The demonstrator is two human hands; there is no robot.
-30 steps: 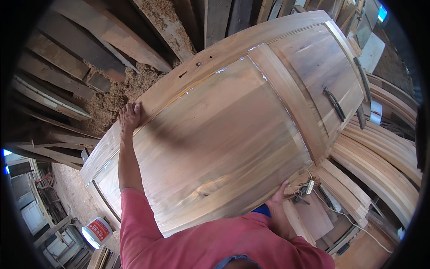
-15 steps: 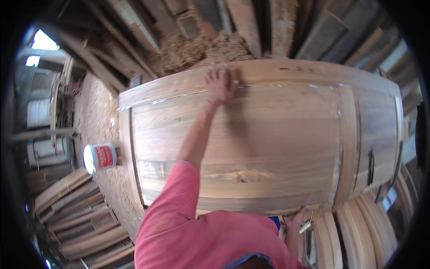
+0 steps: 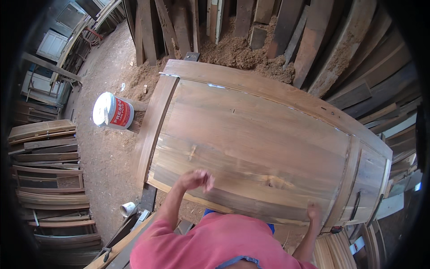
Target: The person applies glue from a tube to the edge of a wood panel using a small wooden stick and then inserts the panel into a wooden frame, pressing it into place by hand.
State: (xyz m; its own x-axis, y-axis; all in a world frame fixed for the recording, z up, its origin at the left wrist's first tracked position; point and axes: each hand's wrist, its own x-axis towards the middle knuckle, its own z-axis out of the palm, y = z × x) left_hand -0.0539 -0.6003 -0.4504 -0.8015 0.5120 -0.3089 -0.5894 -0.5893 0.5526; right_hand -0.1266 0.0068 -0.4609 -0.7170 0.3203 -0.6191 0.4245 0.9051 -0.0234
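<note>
A wide wooden panel door (image 3: 251, 134) lies flat in front of me, with white traces along the joints of its frame. Over its near left part hovers my left hand (image 3: 197, 180), fingers loosely bent, slightly blurred, with nothing visible in them. My right hand (image 3: 314, 210) is closed above the near edge, toward the right. Blur and the angle hide whatever its fingers hold, if anything. A dark handle (image 3: 356, 205) shows on the narrower panel at the door's right end.
Left of the door stands a white bucket (image 3: 102, 110) with a red label. A small white cup (image 3: 128, 208) is near the lower left. Stacked wooden frames (image 3: 51, 179) line the left side. Sawdust (image 3: 228, 54) and leaning boards (image 3: 311, 40) border the far side.
My left hand has left the door's far rail and come back toward me. My right hand has risen from the near edge. The view has turned, showing more floor at left.
</note>
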